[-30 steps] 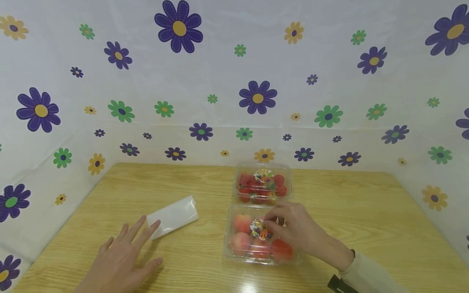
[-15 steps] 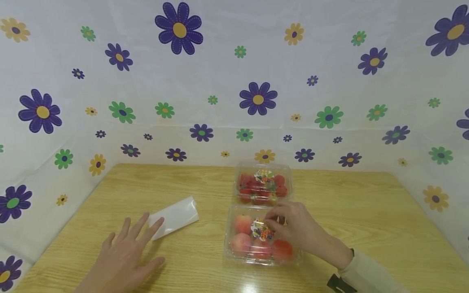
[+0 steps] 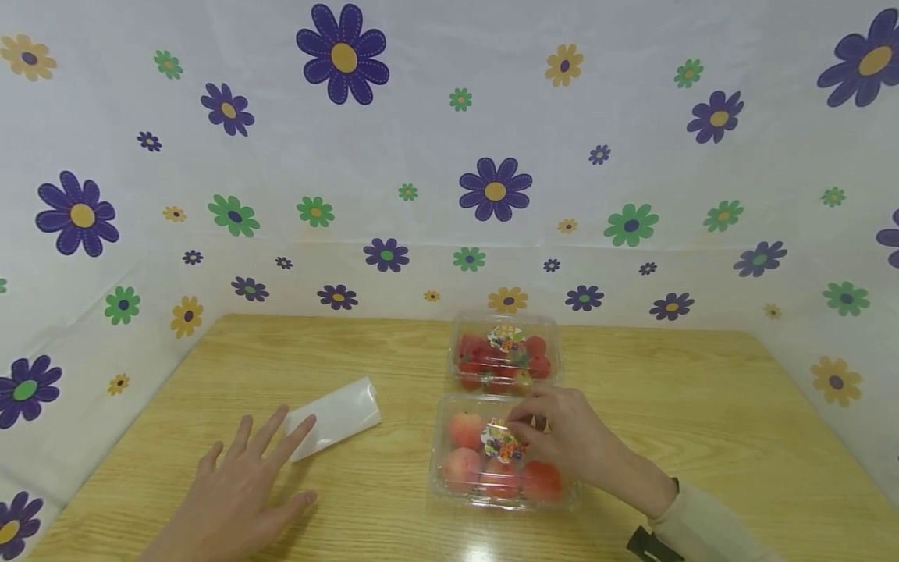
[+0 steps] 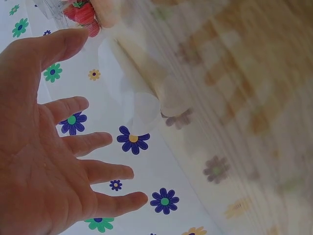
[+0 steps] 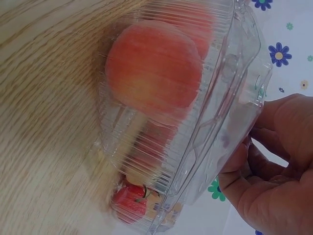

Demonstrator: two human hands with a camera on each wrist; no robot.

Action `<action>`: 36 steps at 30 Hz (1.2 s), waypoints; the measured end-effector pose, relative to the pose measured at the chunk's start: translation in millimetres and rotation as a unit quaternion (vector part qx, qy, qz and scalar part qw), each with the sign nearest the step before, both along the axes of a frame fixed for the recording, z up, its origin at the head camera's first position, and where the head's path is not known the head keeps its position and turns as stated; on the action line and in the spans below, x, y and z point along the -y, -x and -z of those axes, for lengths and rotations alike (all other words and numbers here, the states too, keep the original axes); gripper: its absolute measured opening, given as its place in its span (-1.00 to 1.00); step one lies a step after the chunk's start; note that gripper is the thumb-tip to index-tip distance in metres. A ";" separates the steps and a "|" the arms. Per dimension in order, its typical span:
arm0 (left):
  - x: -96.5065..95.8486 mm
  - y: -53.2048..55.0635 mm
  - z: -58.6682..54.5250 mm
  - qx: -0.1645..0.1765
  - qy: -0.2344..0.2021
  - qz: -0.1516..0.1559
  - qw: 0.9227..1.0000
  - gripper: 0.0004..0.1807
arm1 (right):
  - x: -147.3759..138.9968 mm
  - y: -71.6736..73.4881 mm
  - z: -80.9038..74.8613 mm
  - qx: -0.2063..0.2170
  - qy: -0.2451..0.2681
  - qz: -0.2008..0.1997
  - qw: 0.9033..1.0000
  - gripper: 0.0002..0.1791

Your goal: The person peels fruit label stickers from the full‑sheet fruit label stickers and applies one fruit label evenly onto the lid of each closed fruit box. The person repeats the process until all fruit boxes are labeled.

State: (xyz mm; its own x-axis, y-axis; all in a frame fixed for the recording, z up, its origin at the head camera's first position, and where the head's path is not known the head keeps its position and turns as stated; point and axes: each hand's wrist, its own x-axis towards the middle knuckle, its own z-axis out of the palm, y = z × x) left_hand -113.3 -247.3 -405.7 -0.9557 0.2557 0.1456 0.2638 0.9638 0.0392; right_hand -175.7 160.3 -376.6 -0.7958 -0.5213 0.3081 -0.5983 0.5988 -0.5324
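A clear plastic clamshell box of peaches sits on the wooden table, with a printed fruit sticker on its lid. My right hand reaches over this box from the right, thumb and curled fingers pinched together at the sticker's right edge. From the side, the right wrist view shows the fingertips right at the lid. On the left, my left hand is held with fingers spread, and its index fingertip overlaps a curled white glossy sheet. Its palm faces the left wrist camera.
Directly behind the peach box stands a second clear clamshell box of strawberries with a similar sticker. A white curtain printed with flowers encloses the table's back and sides.
The left hand shifts very slightly and the view tilts a little. The right hand stays at the sticker, and the boxes and white sheet hold their places.
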 end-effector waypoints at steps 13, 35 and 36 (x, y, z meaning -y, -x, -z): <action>0.1 0.1 1.0 0.006 -0.002 -0.001 1.000 -0.07 | -1.0 -1.1 0.4 -0.027 0.005 -0.016 0.999 -0.89; -1.8 -1.9 2.4 0.006 -0.012 0.001 1.000 -0.08 | -2.2 -0.9 3.9 -0.038 -0.013 -0.003 0.999 -0.91; -1.9 -1.8 2.4 0.005 -0.011 0.001 1.000 -0.08 | -2.2 -1.0 4.1 -0.043 -0.016 -0.006 0.999 -0.91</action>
State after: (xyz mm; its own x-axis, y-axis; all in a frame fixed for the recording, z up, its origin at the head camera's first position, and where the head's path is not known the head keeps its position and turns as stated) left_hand -111.6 -245.5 -408.0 -0.9566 0.2546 0.1416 0.2654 0.9620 0.0635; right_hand -174.7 162.6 -380.7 -0.7612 -0.5406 0.3582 -0.6477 0.6072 -0.4602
